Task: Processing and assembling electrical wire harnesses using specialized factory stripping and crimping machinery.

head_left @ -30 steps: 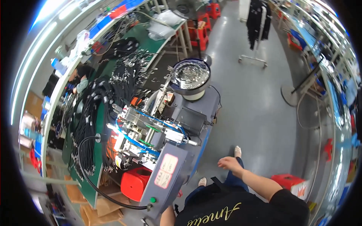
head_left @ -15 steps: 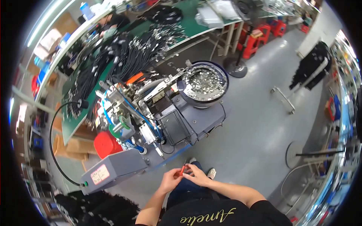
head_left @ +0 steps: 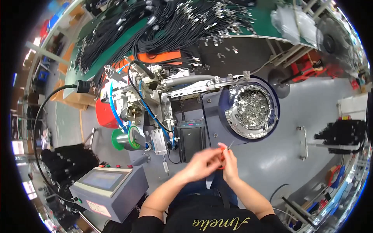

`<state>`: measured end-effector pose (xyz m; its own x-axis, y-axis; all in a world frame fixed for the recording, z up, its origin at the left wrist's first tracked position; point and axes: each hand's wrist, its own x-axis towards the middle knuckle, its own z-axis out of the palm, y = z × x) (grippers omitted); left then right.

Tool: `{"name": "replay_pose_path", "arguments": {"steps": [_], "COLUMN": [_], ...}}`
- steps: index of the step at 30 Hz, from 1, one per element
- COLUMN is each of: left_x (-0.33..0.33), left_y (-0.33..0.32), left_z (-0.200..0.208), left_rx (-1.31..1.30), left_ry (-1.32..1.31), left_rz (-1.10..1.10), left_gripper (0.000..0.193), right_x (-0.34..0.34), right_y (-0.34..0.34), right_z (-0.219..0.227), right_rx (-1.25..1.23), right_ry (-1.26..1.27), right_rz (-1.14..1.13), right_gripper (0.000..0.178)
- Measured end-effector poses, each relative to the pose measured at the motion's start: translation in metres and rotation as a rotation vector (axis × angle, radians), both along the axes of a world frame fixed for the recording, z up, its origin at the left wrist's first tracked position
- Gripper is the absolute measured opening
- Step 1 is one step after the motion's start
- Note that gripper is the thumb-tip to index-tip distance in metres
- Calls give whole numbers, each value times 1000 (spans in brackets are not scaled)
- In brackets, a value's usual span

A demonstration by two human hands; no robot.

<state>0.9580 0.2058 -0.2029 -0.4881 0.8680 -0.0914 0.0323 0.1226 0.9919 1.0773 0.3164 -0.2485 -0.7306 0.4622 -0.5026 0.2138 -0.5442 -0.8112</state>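
Note:
My two hands meet in front of my body, close to the near side of the machine. In my right hand [head_left: 230, 165] is a small orange-red tool [head_left: 223, 158] with a thin metal tip pointing up and away; it resembles scissors, but the fingers cover much of it. My left hand [head_left: 204, 164] lies against the tool's left side, its fingers smeared by motion, so its grip is unclear. Just beyond the hands is the machine's dark box [head_left: 191, 139]. To the right of it a round feeder bowl [head_left: 254, 110] holds many small shiny metal parts.
Black cables with metal ends [head_left: 171, 23] cover the green table behind the machine. A grey control box [head_left: 107, 186] with a screen stands at left, near a green-flanged spool [head_left: 126, 139]. A bent black gooseneck [head_left: 37, 128] rises beside it. Black bundles hang on a rack [head_left: 344, 136] at right.
My view has shifted toward the machine, which now appears nearer. My hands have risen, with the orange-red tool between them, and the control box's screen has come into view.

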Motion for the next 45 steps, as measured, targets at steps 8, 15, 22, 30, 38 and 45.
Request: {"name": "replay_pose_path", "arguments": {"steps": [8, 15, 22, 30, 38, 45], "left_x": [-164, -200, -198, -191, -189, -184], "left_y": [20, 34, 40, 33, 32, 27], "left_z": [-115, -139, -141, -129, -127, -123], "left_rx": [-320, -648, -734, -624, -767, -745], "left_ry": [442, 482, 545, 465, 484, 430], "left_rz": [1117, 1191, 1361, 1232, 1213, 1164], "left_gripper": [13, 15, 13, 13, 20, 19], "right_x": [-97, -151, -204, -244, -273, -286], "right_y": [35, 62, 79, 74, 78, 69], "right_z": [-3, -22, -18, -39, -65, -56], "right_rx": [-384, -391, -790, -431, -560, -455], "right_ry": [-42, -25, -45, 13, 53, -145], "right_rz": [292, 628, 685, 867, 922, 906], "right_gripper": [43, 48, 50, 52, 43, 47]}}
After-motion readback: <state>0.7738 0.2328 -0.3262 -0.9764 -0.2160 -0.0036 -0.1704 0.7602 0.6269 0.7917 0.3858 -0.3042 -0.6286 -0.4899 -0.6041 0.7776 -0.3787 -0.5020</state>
